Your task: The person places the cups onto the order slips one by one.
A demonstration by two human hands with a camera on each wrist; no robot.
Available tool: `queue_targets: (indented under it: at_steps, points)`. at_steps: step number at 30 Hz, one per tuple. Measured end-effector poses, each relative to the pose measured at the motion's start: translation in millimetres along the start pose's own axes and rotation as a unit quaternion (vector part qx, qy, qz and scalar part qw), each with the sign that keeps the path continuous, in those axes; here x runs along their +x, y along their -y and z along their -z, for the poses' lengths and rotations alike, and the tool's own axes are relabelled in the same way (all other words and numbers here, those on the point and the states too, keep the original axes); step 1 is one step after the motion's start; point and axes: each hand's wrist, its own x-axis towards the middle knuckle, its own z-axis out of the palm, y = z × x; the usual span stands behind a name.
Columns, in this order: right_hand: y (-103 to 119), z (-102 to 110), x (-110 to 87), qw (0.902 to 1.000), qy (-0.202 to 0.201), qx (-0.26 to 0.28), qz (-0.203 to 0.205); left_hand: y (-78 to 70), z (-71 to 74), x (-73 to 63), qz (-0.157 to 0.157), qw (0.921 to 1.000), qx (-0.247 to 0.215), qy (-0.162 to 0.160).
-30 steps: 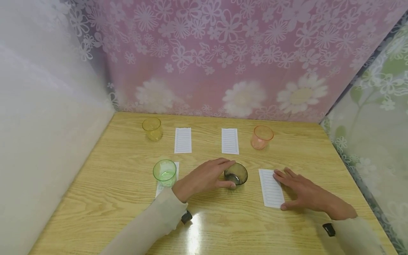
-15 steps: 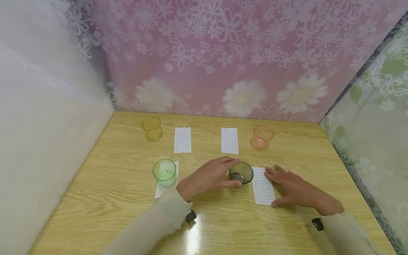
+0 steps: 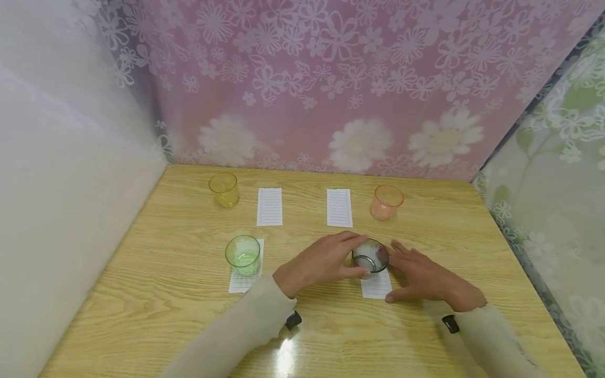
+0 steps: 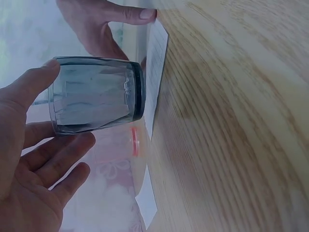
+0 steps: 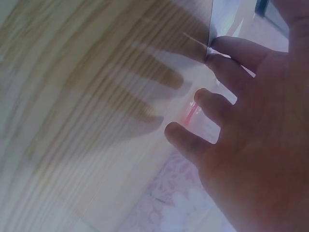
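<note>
My left hand (image 3: pixel 319 263) pinches a clear grey cup (image 3: pixel 369 262) near its rim, thumb on one side and fingers on the other. In the left wrist view the cup (image 4: pixel 94 94) is upright, its base close over a ruled white paper slip (image 3: pixel 376 289). Seen from the head, the cup overlaps the far part of that slip. My right hand (image 3: pixel 427 281) lies at the slip's right edge, its fingers spread and thumb apart. In the right wrist view, fingertips of the right hand (image 5: pixel 256 130) touch down at the paper's edge.
A green cup (image 3: pixel 243 256) stands on another slip (image 3: pixel 242 284) at the left. Farther back are a yellow cup (image 3: pixel 224 190), two ruled slips, one left (image 3: pixel 270 207) and one right (image 3: pixel 339 208), and an orange cup (image 3: pixel 386 202). Patterned cloth (image 3: pixel 302 105) walls the wooden table (image 3: pixel 156 294).
My right hand has slid its slip leftward across the table. My left hand has carried the grey cup a little to the right, so it is now over the slip.
</note>
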Motion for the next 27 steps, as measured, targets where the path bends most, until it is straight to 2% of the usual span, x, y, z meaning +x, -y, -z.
queue_targets:
  at_steps: [6, 9, 27]
  points:
    - [1.9, -4.7, 6.7, 0.9999, -0.008, 0.006, 0.012, -4.6, -1.1, 3.0, -0.005, 1.0000, -0.003, -0.001]
    - [3.2, -6.1, 9.4, 0.9999, -0.009, 0.005, 0.006, -5.3, -2.6, 4.3, -0.008, 1.0000, 0.004, -0.001]
    - [7.3, -8.8, 11.6, 0.9999, -0.015, 0.004, -0.003, -0.6, -16.3, 9.3, -0.020, 0.9995, 0.025, 0.001]
